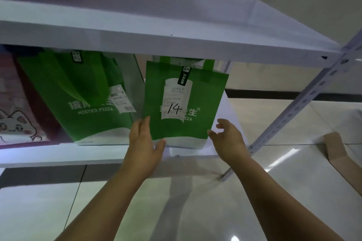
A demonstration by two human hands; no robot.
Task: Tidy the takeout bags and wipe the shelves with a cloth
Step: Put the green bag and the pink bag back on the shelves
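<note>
The left hand [145, 143] lay with straight fingers against the left edge of the green bag marked 14 [205, 103], which stood upright on the lower shelf [98, 154]. The right hand [227, 137] hung loosely spread just beside the bag's right corner. Further left leaned a second green bag [78, 94], beside a pink cat bag [15, 123].

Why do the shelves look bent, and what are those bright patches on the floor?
Head view: the wide-angle lens bows the upper shelf and slants the post; light glares off the glossy floor; the left green bag is shaded, its print soft, while the 14 on the right green bag reads clearly.
</note>
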